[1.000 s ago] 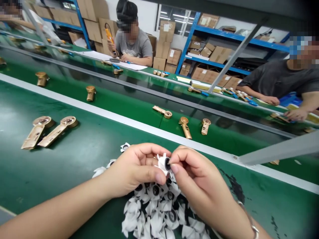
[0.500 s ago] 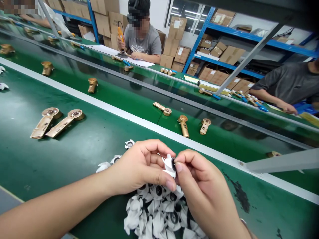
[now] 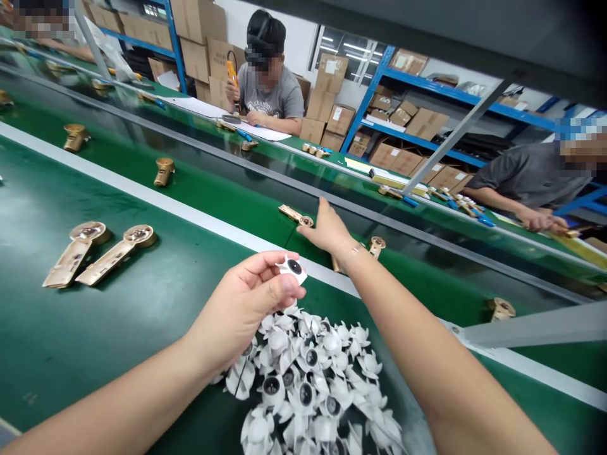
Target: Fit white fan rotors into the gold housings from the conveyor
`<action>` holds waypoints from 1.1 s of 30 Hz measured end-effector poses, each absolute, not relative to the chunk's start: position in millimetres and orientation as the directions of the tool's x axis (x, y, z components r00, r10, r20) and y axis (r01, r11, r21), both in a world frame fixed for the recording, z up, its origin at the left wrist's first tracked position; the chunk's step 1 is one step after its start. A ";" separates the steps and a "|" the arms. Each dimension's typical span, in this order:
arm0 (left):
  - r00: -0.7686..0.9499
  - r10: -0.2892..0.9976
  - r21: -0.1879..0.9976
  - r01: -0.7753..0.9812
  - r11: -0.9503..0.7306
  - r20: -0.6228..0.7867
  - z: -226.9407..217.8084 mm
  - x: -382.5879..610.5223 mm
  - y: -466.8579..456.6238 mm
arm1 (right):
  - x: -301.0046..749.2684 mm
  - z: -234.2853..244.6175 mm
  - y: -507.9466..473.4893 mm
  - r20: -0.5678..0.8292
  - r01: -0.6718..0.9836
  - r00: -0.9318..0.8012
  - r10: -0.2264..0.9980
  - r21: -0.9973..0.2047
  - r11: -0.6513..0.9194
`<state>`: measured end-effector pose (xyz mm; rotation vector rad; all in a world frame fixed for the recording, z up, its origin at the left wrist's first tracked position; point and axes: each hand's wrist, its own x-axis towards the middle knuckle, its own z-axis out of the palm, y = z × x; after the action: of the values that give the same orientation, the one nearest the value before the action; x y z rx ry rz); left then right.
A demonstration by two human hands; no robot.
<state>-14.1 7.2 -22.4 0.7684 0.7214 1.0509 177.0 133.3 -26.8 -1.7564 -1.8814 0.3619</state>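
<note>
A small white fan impeller (image 3: 292,268) with a black hub is pinched between the thumb and fingers of my left hand (image 3: 258,284). Stretched out over the green belt, my right hand (image 3: 327,229) has its thumb and fingers apart. It is beside a gold fan housing (image 3: 298,216) that lies on the belt, and I see nothing in its grasp. Another gold housing (image 3: 377,246) and one partly hidden by my right hand lie just below that wrist. Under my hands spreads a heap of white impellers (image 3: 313,379), several with black hubs facing up.
Two gold housings (image 3: 116,253) lie open side up on the green bench at left. More gold housings (image 3: 164,171) sit along the belt. A white rail (image 3: 190,215) divides bench from belt, and a grey post (image 3: 545,316) juts in at right. Co-workers sit across the line.
My right hand has let go of the impeller and moved forward over the belt towards a gold housing. My left hand keeps the impeller and has shifted left and up.
</note>
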 end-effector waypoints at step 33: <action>0.470 0.853 0.965 -0.229 -0.127 0.224 -25.8 -10.1 -5.7 | 187.0 -7.6 -54.4 0.022 -0.240 -0.150 0.988 -0.971 -0.015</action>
<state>-10.1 -5.7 -25.8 1.3970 0.5963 1.0286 187.0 -54.4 -7.6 -0.9487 -1.1355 1.4221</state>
